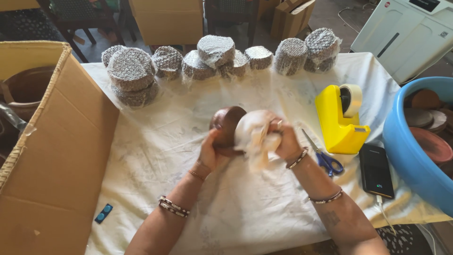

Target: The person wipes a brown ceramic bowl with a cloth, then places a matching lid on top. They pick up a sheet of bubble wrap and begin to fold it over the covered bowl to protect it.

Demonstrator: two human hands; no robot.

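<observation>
Here, left hand gripping one brown clay pot, right hand clutching white cloth, perhaps nine bubble-wrapped bundles behind.

Beyond the grip sits a row of bubble-wrapped round bundles; right of it, a yellow plastic tape dispenser, blue-handled scissors.

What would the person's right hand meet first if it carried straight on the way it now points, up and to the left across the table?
The right hand already presses a white cloth against the brown clay bowl, so it meets those first. Beyond them, probably the bubble-wrapped bundles, though depth is unclear.
</observation>
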